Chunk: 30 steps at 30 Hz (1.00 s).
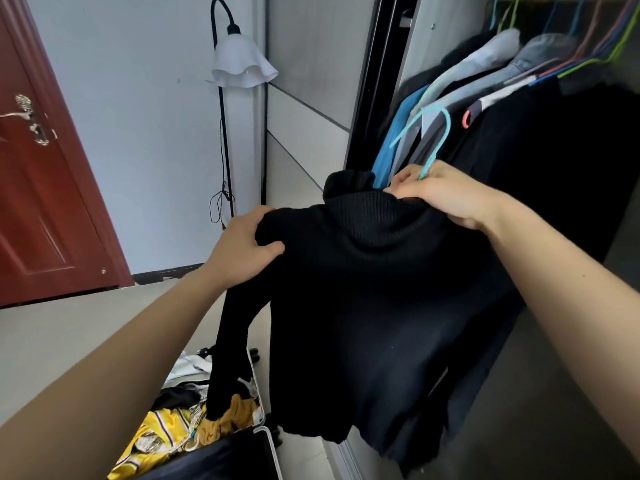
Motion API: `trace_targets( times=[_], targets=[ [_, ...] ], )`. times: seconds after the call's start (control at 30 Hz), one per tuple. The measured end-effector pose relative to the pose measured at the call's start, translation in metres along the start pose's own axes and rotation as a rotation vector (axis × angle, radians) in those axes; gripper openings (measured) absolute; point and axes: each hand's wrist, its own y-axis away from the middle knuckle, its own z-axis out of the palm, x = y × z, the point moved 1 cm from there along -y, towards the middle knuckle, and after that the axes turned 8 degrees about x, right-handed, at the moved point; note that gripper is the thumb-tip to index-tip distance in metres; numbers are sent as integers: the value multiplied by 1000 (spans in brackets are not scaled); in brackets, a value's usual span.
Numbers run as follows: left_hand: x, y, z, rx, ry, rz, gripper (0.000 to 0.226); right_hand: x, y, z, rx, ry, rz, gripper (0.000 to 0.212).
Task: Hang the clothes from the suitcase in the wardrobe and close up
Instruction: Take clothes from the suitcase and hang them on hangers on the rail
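A black turtleneck sweater (363,306) hangs in the air in front of the open wardrobe (519,133). My left hand (242,247) grips its left shoulder. At the ribbed collar, my right hand (446,195) pinches the fabric and holds the stem of a light blue hanger (438,133), whose hook rises above my fingers. The hanger's lower part is hidden inside the sweater. One sleeve dangles down over the open suitcase (263,441) on the floor, which holds yellow, white and black clothes (166,427).
Several garments hang on coloured hangers (588,53) in the wardrobe at upper right. The sliding wardrobe door (311,116) stands to the left of the opening. A floor lamp (239,60) stands by the wall, and a red-brown room door (38,202) is at far left.
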Motion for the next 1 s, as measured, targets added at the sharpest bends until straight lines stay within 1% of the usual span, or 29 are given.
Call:
trace_targets(
  times=[0.03,0.07,0.13,0.2,0.27,0.37,0.43,0.5,0.53,0.63,0.7,0.8,0.83,0.87,0.9,0.93,1.0],
  targets=[
    [2,-2,2,50,-81,70,25,-3,1,0,-8,-6,-1,24],
    [9,-3,3,76,-179,133,23,-4,2,2,-9,-3,-13,24],
    [22,-2,12,76,-269,227,29,-7,5,7,-16,-6,-28,22],
    [34,0,22,102,-261,290,27,-12,8,13,-11,23,-60,29],
    [43,1,28,181,-250,337,37,-16,12,15,-4,71,-102,42],
    [50,-2,33,263,-232,398,42,-18,18,11,26,133,-131,48],
    [56,-3,36,281,-215,400,52,-15,24,9,26,147,-135,53],
    [63,-5,36,295,-173,388,52,-13,27,7,41,142,-150,54],
    [66,-8,36,290,-152,372,52,-11,29,3,48,148,-156,52],
    [73,-16,28,280,-109,328,48,-5,39,-18,32,47,-161,25],
    [70,-22,16,302,-84,288,44,18,50,-41,58,-22,-110,23],
    [62,-30,-2,341,-23,245,45,68,67,-62,211,9,53,22],
    [60,-31,-4,337,-24,232,45,80,71,-63,237,13,108,22],
    [57,-31,-3,330,-36,228,44,86,73,-63,226,24,142,19],
    [56,-31,-1,313,-39,236,45,82,74,-62,193,47,149,14],
    [55,-31,4,286,-31,245,45,76,72,-60,152,61,140,13],
    [58,-28,12,228,-20,265,43,52,68,-54,123,38,91,27]
  ],
)
